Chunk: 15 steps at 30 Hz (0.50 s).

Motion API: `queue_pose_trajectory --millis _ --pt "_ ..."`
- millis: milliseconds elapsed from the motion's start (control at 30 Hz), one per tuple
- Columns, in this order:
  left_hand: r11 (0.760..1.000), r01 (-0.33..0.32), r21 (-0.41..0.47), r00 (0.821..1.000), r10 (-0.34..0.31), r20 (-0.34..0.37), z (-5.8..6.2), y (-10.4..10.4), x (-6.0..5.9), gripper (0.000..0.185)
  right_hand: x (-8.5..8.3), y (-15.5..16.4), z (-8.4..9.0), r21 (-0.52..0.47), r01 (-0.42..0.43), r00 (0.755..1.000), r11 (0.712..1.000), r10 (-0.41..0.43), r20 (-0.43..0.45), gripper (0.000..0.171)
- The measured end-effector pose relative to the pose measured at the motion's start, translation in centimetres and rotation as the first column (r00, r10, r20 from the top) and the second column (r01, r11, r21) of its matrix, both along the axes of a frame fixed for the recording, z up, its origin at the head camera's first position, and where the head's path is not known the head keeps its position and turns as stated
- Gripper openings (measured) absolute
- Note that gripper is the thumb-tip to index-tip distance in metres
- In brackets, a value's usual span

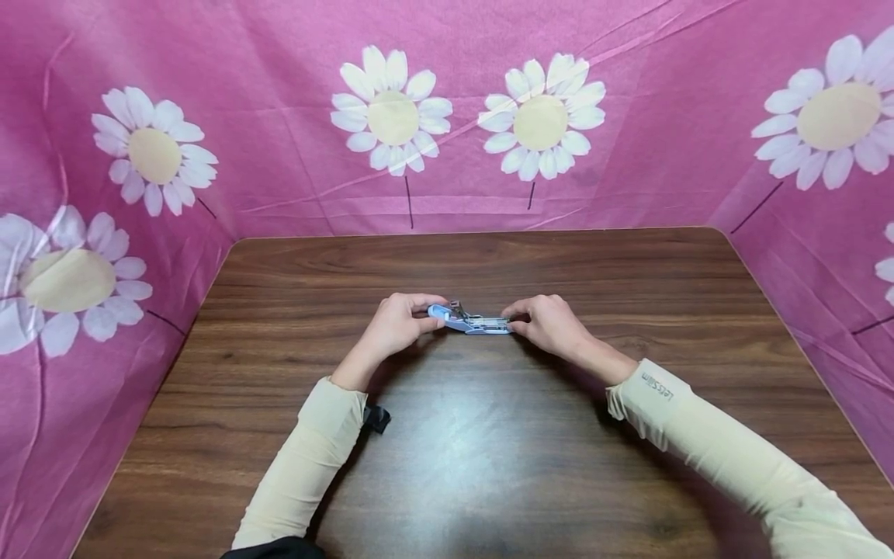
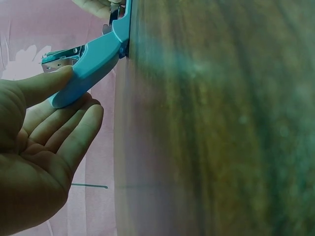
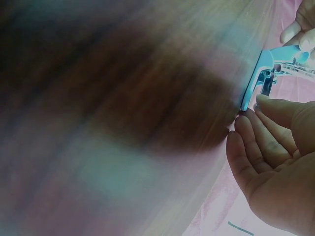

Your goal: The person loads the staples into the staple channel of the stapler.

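At the centre of the wooden table (image 1: pixel 489 435), a blue stapler (image 1: pixel 469 319) lies swung open, its metal staple channel exposed along the top. The left hand (image 1: pixel 394 324) holds the blue handle end, thumb over it and fingers beneath, only lightly curled (the left wrist view shows this most plainly). The right hand (image 1: pixel 552 322) meets the opposite end; its thumb tip rests by the hinge of the blue body, the remaining fingers straight and relaxed, so this reads as a touch, not a clamp. Assessment: the work in hand appears to be opening or servicing the staple channel. To do it well, the left hand's hold should stay firm so the body does not pivot, and fingertips should keep off the channel's sharp front edge. Pink daisy-print cloth (image 1: pixel 447 116) walls the table on three sides.
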<state>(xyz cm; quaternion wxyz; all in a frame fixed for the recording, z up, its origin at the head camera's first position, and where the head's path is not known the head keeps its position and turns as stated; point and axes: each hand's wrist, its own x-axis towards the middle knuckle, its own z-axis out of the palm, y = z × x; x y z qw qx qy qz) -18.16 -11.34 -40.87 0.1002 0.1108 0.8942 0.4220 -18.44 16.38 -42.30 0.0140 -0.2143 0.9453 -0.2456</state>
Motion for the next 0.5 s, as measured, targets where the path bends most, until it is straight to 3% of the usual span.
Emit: queue_pose_trajectory --millis 500 --pt "0.999 -0.021 -0.028 0.999 0.022 0.026 -0.16 0.12 0.03 0.034 -0.25 0.21 -0.13 -0.040 0.002 1.000 0.999 -0.001 0.020 0.016"
